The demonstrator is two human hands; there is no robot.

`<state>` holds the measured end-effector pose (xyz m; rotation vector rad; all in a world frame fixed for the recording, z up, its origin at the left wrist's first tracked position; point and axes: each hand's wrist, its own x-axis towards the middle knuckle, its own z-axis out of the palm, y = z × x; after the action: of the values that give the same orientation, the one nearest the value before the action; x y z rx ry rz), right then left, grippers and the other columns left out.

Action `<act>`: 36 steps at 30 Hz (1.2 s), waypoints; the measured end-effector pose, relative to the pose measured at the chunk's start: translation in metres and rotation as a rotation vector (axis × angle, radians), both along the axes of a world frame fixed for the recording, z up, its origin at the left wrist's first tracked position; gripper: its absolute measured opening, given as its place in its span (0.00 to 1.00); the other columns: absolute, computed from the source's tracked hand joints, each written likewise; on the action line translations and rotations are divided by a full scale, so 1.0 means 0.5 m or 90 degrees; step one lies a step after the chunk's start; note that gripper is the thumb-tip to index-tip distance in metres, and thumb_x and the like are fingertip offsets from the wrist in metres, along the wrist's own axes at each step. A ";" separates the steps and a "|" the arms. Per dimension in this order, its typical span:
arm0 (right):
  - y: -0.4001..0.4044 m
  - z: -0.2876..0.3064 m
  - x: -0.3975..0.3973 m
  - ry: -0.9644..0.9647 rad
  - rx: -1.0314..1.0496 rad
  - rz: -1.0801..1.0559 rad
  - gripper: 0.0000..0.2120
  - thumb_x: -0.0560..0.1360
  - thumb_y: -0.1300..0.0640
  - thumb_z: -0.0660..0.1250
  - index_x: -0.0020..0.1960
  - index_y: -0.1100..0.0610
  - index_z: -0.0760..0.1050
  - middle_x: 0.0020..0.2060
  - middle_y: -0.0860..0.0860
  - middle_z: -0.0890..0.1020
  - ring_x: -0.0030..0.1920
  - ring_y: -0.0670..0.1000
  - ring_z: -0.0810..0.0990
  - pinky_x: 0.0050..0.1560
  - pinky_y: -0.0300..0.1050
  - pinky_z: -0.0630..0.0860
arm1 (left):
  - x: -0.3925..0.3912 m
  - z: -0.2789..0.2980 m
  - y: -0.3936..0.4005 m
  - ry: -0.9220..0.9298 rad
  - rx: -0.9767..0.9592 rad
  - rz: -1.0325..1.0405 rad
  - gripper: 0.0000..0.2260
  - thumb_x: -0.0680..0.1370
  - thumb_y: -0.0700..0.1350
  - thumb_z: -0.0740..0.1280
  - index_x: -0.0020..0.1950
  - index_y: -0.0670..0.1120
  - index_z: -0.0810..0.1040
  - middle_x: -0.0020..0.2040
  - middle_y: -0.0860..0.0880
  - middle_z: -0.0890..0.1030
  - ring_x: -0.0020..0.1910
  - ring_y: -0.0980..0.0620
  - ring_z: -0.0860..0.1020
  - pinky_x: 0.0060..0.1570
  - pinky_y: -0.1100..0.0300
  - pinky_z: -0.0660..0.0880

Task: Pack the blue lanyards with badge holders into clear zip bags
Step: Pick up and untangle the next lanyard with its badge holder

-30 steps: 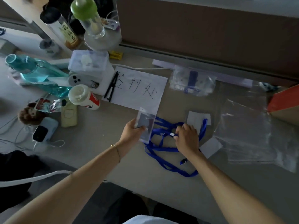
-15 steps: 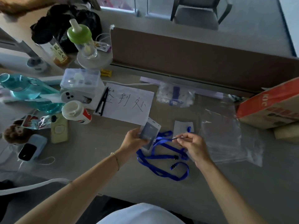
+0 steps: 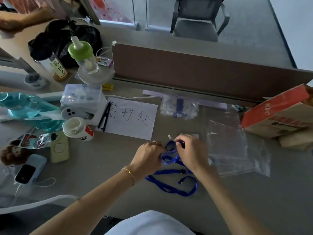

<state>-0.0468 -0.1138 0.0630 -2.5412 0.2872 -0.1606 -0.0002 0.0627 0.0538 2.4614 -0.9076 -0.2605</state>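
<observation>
The blue lanyard (image 3: 171, 182) was spread in loose loops on the grey worktop (image 3: 105, 160) near the middle of its front edge, with its upper end raised between the two hands; the left hand (image 3: 147, 156) was curled, its fingertips pinched on the strap where it crossed at the top of the loops; the right hand (image 3: 191, 152) was curled as well, finger and thumb clamped on a small loop of the strap by its clip end; a small metal clip (image 3: 169, 136) was seen just beyond the fingers; the badge holder could not be made out, being hidden by the hands if present. A clear zip bag (image 3: 228, 146) was laid flat just to the right of the right hand; a second clear bag (image 3: 179, 107) holding blue-edged items was placed toward the back edge, against the brown partition (image 3: 194, 72). A white paper sheet (image 3: 130, 119) with handwritten characters was laid behind the hands; bottles, a cup (image 3: 77, 128) on its side and a phone (image 3: 59, 147) were crowded at the left edge; a red and brown paper bag (image 3: 277, 112) was stood at the right edge.
</observation>
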 end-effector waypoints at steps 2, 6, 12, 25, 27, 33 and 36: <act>0.006 0.000 0.003 0.000 -0.091 0.063 0.08 0.74 0.65 0.69 0.47 0.54 0.84 0.39 0.47 0.82 0.32 0.48 0.78 0.29 0.39 0.69 | 0.001 -0.006 0.002 -0.029 -0.040 0.000 0.12 0.69 0.33 0.69 0.43 0.49 0.85 0.40 0.55 0.81 0.36 0.49 0.78 0.34 0.58 0.77; 0.009 0.000 0.005 0.071 -0.174 0.147 0.08 0.71 0.68 0.68 0.43 0.57 0.82 0.38 0.48 0.76 0.30 0.49 0.75 0.28 0.40 0.67 | 0.008 0.007 0.002 -0.053 -0.087 -0.006 0.11 0.67 0.33 0.72 0.41 0.48 0.84 0.47 0.53 0.81 0.41 0.51 0.79 0.36 0.59 0.78; -0.002 0.003 0.017 0.140 0.016 0.156 0.12 0.76 0.64 0.66 0.52 0.52 0.83 0.44 0.46 0.81 0.42 0.47 0.80 0.41 0.42 0.78 | 0.020 0.005 0.003 -0.030 -0.042 -0.029 0.12 0.63 0.33 0.69 0.41 0.47 0.78 0.36 0.51 0.80 0.34 0.47 0.77 0.34 0.58 0.76; -0.029 0.045 0.018 0.468 0.749 -0.141 0.17 0.80 0.48 0.64 0.46 0.59 0.85 0.46 0.57 0.87 0.48 0.54 0.86 0.43 0.42 0.76 | 0.047 0.010 -0.001 -0.168 -0.032 -0.057 0.09 0.67 0.35 0.59 0.40 0.46 0.76 0.31 0.53 0.77 0.31 0.48 0.75 0.36 0.55 0.73; -0.020 0.040 0.015 0.414 0.802 -0.181 0.12 0.78 0.51 0.68 0.44 0.58 0.85 0.43 0.57 0.86 0.43 0.53 0.85 0.50 0.45 0.75 | 0.048 0.009 -0.001 -0.162 -0.023 -0.047 0.09 0.69 0.36 0.59 0.42 0.45 0.77 0.34 0.53 0.79 0.33 0.48 0.77 0.37 0.55 0.73; -0.002 0.046 0.015 0.296 0.700 -0.192 0.13 0.79 0.54 0.67 0.44 0.62 0.84 0.34 0.55 0.85 0.32 0.46 0.81 0.32 0.33 0.72 | 0.046 0.016 0.005 -0.171 -0.046 -0.052 0.15 0.71 0.38 0.58 0.52 0.45 0.81 0.51 0.52 0.85 0.43 0.49 0.82 0.40 0.55 0.78; -0.003 0.047 0.015 0.290 0.684 -0.175 0.13 0.79 0.55 0.67 0.45 0.64 0.84 0.32 0.55 0.84 0.32 0.46 0.80 0.32 0.33 0.72 | 0.040 0.017 0.005 -0.154 -0.049 -0.032 0.17 0.68 0.34 0.61 0.53 0.45 0.80 0.40 0.52 0.83 0.38 0.47 0.81 0.38 0.54 0.76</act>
<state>-0.0392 -0.1154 0.0864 -1.4321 0.6790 0.3843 0.0197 0.0650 0.0621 2.4367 -1.0584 0.0566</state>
